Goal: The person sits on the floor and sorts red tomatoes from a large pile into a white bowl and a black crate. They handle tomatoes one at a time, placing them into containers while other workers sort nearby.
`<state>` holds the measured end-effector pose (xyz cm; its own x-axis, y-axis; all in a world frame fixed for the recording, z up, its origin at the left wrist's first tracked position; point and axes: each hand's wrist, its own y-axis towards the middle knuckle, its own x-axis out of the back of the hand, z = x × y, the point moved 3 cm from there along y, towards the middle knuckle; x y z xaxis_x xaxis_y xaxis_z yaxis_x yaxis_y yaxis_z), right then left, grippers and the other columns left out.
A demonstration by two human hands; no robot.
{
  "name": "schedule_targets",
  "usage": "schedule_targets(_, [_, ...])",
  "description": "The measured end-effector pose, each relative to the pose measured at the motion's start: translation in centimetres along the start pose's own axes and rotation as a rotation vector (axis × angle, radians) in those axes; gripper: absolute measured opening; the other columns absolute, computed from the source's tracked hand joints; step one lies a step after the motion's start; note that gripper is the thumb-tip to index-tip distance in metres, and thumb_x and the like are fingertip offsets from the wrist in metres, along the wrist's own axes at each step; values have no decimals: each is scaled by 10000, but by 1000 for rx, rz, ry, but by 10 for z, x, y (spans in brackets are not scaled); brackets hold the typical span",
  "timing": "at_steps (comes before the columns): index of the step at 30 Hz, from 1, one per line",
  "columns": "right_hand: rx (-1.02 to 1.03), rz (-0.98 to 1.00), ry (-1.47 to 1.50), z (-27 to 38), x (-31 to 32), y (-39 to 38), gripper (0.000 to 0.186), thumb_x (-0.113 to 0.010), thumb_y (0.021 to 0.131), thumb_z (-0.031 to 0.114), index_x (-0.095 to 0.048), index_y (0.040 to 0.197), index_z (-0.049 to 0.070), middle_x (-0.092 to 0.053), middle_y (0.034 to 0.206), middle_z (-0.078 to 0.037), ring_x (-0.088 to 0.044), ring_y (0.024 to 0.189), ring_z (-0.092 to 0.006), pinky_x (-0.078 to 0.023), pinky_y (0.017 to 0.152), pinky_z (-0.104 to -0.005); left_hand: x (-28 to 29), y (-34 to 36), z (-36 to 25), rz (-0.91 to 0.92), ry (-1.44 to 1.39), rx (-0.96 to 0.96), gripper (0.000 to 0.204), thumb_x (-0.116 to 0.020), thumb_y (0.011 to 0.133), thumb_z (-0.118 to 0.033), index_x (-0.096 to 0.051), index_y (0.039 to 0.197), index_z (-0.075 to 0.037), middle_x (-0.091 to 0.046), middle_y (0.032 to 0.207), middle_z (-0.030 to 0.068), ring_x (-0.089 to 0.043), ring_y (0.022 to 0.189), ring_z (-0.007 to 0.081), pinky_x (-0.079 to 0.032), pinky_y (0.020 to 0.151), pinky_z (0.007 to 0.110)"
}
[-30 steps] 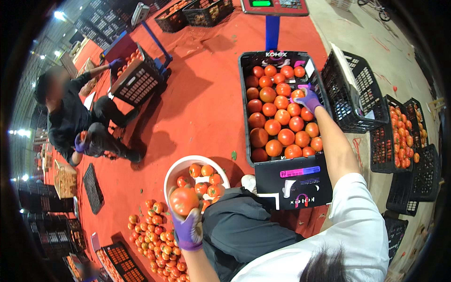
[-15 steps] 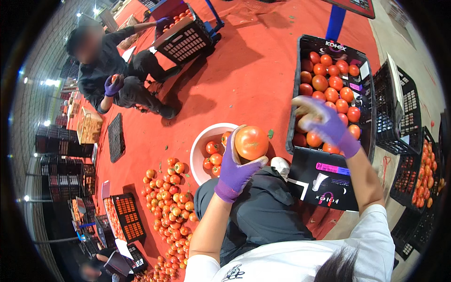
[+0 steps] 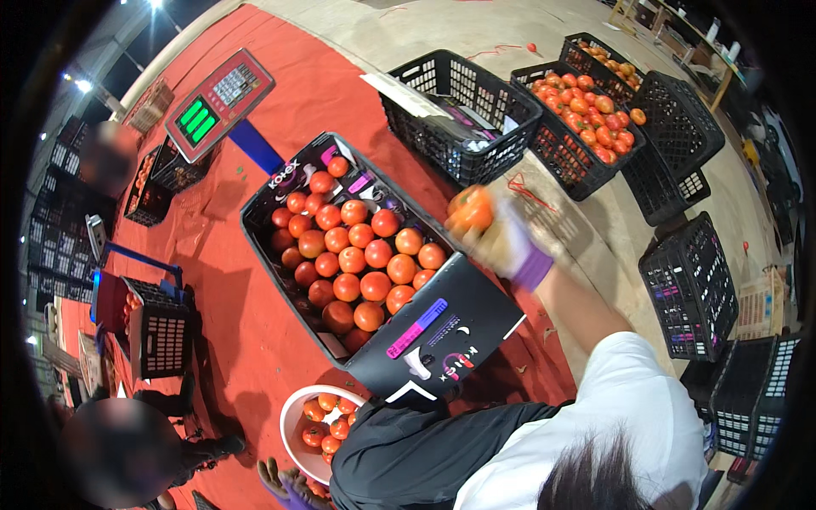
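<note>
Since half a second ago your right hand (image 3: 510,242) has swung out to two o'clock, closed around a tomato (image 3: 470,210) past the nearly full cardboard box (image 3: 450,327), while your left hand (image 3: 289,486), grip unclear, rests at seven o'clock beside the half-emptied white bowl (image 3: 293,421).

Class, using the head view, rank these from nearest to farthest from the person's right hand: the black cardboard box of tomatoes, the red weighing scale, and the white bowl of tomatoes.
From the right hand:
1. Black cardboard box of tomatoes, just left of it.
2. White bowl of tomatoes, lower left, by the person's body.
3. Red weighing scale, far upper left.

One cardboard box (image 3: 442,327), one white bowl (image 3: 293,425), one scale (image 3: 219,104)
</note>
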<state>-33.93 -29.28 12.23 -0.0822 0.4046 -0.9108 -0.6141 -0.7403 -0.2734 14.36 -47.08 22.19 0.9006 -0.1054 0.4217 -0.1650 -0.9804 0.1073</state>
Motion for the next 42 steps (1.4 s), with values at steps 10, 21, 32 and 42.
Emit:
schedule_targets(10, [1048,-260,-282,255,146,34,284,-538,969,219,-543,1121,-21,-601,1107,-165,-595,1027,-252,-502,953,-360,74,-53,64,-93,19,170,506,-465,956,-271,-382,1368,10,-502,1301,151,-576,900,220,-504,765,318])
schedule_targets(21, [35,817,-911,-224,-144,-115,442,-430,1024,272,-428,1382,13,-509,1348,-130,-510,1243,-260,-386,1072,-397,240,-355,347,-843,-399,570,289,-544,963,-181,-551,1223,-54,-546,869,-13,-469,690,62,-413,595,214])
schedule_targets(32, [-467,1252,-1152,-455,-145,-351,407,-455,1013,283,-512,1301,1,-593,1226,-117,-596,1117,-209,-461,970,-343,144,-605,435,-854,177,1110,699,-798,721,-365,-518,1303,-99,-449,1373,220,-506,1186,374,-435,991,458])
schedule_targets(42, [-958,1144,-1308,-516,-55,-418,422,-529,989,250,-498,1301,-32,-581,1240,-143,-592,1134,-227,-462,966,-323,128,-554,431,-322,448,1336,995,-838,489,-551,-493,1360,-214,-139,1553,203,-211,1396,442,-287,1113,504])
